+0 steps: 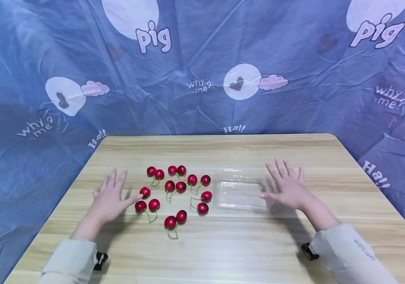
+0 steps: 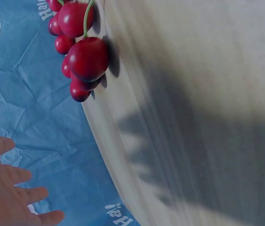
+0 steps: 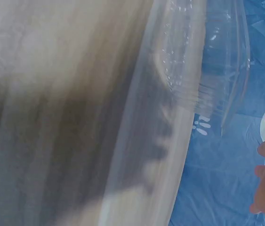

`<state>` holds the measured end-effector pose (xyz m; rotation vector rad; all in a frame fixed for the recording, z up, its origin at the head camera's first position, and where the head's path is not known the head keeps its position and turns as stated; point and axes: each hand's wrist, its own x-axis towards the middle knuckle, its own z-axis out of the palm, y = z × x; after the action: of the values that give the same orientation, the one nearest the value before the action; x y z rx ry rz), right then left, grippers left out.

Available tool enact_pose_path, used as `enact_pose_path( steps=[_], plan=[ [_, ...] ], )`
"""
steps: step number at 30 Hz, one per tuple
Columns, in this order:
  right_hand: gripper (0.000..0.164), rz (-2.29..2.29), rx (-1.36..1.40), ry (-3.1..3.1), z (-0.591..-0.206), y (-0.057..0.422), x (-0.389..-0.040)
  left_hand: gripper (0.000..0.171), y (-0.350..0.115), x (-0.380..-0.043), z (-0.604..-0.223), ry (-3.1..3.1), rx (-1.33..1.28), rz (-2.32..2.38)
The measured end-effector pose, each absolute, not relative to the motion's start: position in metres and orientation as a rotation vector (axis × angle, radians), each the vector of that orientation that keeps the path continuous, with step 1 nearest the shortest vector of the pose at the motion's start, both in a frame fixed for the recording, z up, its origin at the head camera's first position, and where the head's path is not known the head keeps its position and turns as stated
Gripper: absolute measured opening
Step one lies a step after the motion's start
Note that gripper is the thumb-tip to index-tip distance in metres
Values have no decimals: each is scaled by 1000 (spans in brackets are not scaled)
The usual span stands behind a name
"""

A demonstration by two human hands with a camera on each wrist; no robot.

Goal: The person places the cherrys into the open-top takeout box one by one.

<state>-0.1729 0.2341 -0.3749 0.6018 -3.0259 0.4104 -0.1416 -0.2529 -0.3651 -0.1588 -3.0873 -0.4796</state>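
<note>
My left hand (image 1: 108, 201) hovers over the table's left side, fingers spread, holding nothing. Its thumb tip overlaps one red cherry (image 1: 145, 192) in the head view. Several more cherries with green stems, mostly in pairs, lie to its right, among them a front pair (image 1: 170, 222). In the left wrist view the cherries (image 2: 89, 60) bunch at the upper left. A clear plastic container (image 1: 239, 210) stands right of the cherries, with bare wood showing through it. Over its right edge is my right hand (image 1: 289, 191), fingers spread and holding nothing. The right wrist view shows the container's clear wall (image 3: 226, 61).
The wooden table (image 1: 224, 252) has rounded far corners. Behind it hangs a blue printed cloth (image 1: 195, 110), which also runs down both sides. Dark wrist devices (image 1: 100, 261) show below both sleeves.
</note>
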Motion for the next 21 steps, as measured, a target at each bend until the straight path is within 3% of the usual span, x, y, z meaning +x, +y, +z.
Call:
enact_pose_path(
  steps=[21],
  plan=[
    [91, 529, 699, -3060, -390, 228, -163, 82, -247, -124, -376, -3050, -116, -890]
  ],
)
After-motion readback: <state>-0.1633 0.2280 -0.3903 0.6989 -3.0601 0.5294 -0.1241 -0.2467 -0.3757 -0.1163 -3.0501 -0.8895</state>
